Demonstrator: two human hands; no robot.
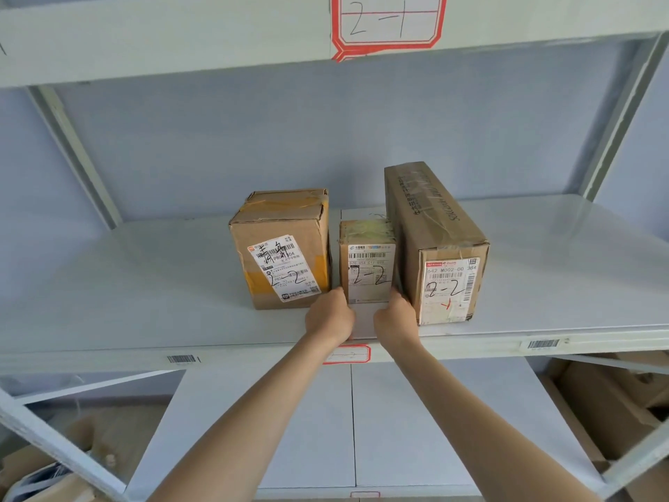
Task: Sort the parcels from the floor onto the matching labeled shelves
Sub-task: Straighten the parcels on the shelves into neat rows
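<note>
Now: small parcel (366, 262) marked 2-2, upright on middle shelf (144, 291), wedged between square parcel (282, 248) and tall parcel (438, 244). Left hand (329, 317) and right hand (396, 318) pinching its lower corners, apparently squaring it, label outward. Shelf tag (347, 354) below, unreadable.

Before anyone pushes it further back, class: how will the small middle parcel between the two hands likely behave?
The small middle parcel looks stiff, being taped cardboard. It is probably light, since the left hand and right hand manage it at its lower corners. It should slide, not roll, on the smooth shelf.

"2-2" on three parcels (366, 264); "2-1" sign (387, 23)
</note>
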